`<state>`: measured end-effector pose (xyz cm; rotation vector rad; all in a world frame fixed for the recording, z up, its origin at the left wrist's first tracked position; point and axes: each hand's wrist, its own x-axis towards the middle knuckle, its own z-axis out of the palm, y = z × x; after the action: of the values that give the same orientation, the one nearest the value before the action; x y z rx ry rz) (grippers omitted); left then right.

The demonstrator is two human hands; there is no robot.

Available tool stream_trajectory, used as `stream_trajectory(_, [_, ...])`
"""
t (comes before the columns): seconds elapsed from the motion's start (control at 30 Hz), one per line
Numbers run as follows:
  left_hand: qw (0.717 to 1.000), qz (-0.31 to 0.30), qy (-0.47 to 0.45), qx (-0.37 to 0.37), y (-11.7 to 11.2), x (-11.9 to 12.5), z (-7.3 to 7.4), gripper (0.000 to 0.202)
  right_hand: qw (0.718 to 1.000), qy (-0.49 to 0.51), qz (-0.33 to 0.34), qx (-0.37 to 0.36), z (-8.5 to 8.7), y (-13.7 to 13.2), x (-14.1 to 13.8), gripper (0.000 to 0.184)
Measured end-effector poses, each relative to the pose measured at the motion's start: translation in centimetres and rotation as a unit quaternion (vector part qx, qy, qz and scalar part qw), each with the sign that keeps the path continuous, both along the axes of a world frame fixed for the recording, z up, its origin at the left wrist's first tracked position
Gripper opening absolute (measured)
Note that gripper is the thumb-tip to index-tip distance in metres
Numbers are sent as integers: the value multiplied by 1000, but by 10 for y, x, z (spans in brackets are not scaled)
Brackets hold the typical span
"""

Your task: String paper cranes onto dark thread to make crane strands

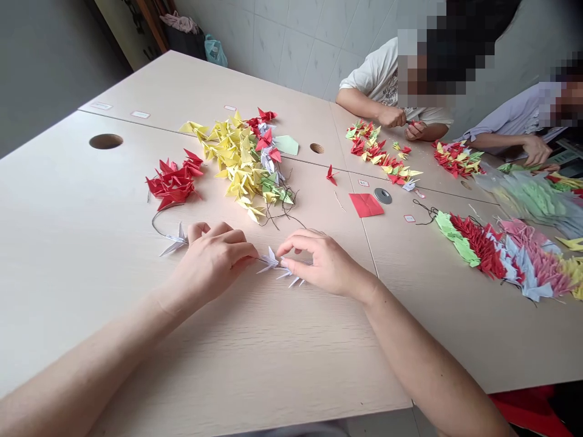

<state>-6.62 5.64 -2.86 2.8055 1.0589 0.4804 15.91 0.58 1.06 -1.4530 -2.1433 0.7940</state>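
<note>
- Left hand [212,261]: curled, with the fingers bent and their tips drawn in towards the right hand. Whether it pinches anything is hidden behind the fingers, so I cannot tell.
- Right hand [319,261]: loosely arched, with the fingers apart and the thumb [286,264] down among white origami cranes [285,270]. It touches them, but I cannot tell if it grips them.
- The white origami cranes lie on the bench [291,346] between the two hands, towards its near edge. Another white crane [173,244] sits just beyond the left hand, at the end of a thin cord [153,226] that curves away from it.
- Handling: the folded paper looks easy to crush, so light fingertip contact suits it better than a full-hand grip. Keeping both hands close around the cranes gives steady control of the cord.
- Beyond the hands, a heap of yellow paper cranes [239,167] and a cluster of red paper cranes [173,183] lie near the bench's middle.
- A red paper square [365,205] lies further right, with long rows of strung cranes [494,255] towards the right edge.
- At the far side, a co-worker's hands [392,116] meet over more cranes.
</note>
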Motion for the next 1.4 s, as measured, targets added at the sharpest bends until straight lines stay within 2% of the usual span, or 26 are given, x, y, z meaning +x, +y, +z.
stream_trajectory(0.2, [1000, 6, -13, 0, 0, 0, -3, 21, 993, -117, 18, 5, -3, 24, -22, 7])
stream_trajectory(0.47, [1000, 14, -11, -23, -2, 1, 0, 20, 973, -215, 78, -10, 10, 34, -32, 12])
stream_trajectory(0.7, [1000, 10, -14, -16, -2, 1, -3, 22, 968, -244, 41, -39, 13, 27, -28, 14])
stream_trajectory(0.87, [1000, 4, -14, -17, -2, 1, -2, 21, 972, -226, 27, -65, 14, 19, -25, 15])
stream_trajectory(1.0, [1000, 6, -10, -24, -5, 2, -2, 17, 977, -192, 9, -93, 23, 14, -21, 12])
stream_trajectory(1.07, [1000, 5, -20, -21, -4, -1, 3, 13, 983, -154, -15, -99, 29, 13, -16, 9])
stream_trajectory(1.1, [999, 2, -29, -17, -3, -4, 8, 20, 986, -136, -30, -96, 32, 14, -13, 9])
stream_trajectory(1.17, [999, 0, -48, -3, 2, -12, 21, 30, 989, -112, -55, -80, 39, 15, -8, 10])
stream_trajectory(1.2, [998, 14, -65, 11, 5, -17, 28, 26, 990, -106, -62, -70, 41, 17, -7, 10])
stream_trajectory(1.3, [987, 104, -115, 30, 17, -34, 46, 21, 992, -100, -57, -49, 47, 23, -14, 9])
stream_trajectory(1.4, [981, 174, -90, -2, 27, -48, 50, 23, 993, -102, -29, -42, 44, 33, -35, 10])
